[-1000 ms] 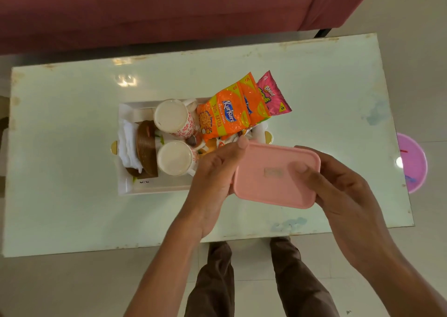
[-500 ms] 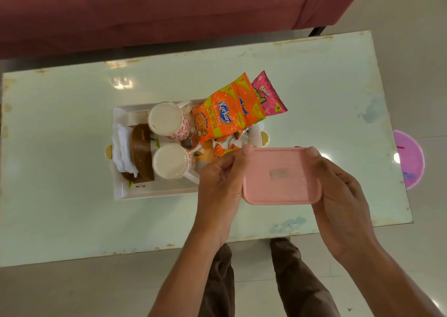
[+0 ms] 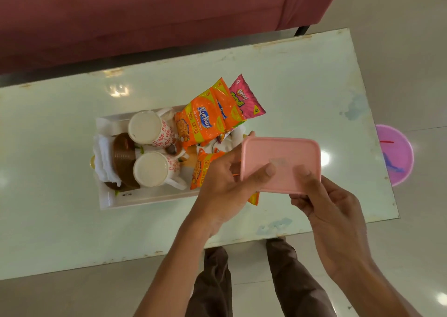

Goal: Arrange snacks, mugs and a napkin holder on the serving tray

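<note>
A: Where is the pink lid (image 3: 280,158) now?

B: Above the tabletop (image 3: 302,79), at 3 o'clock from the serving tray (image 3: 116,201). The left hand (image 3: 226,183) and the right hand (image 3: 331,210) both pinch it, thumbs on top.

A: And the tray?

B: It carries two mugs (image 3: 150,168), the napkin holder (image 3: 123,158) at 9 o'clock, and the orange snack packets (image 3: 202,122) at 1 o'clock.

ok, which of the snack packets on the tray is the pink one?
The Bingo packet, rearmost of the leaning stack, its top corner poking past the tray's far right end. The Kurkure packets in front of it and the small one by the left hand are orange.
</note>
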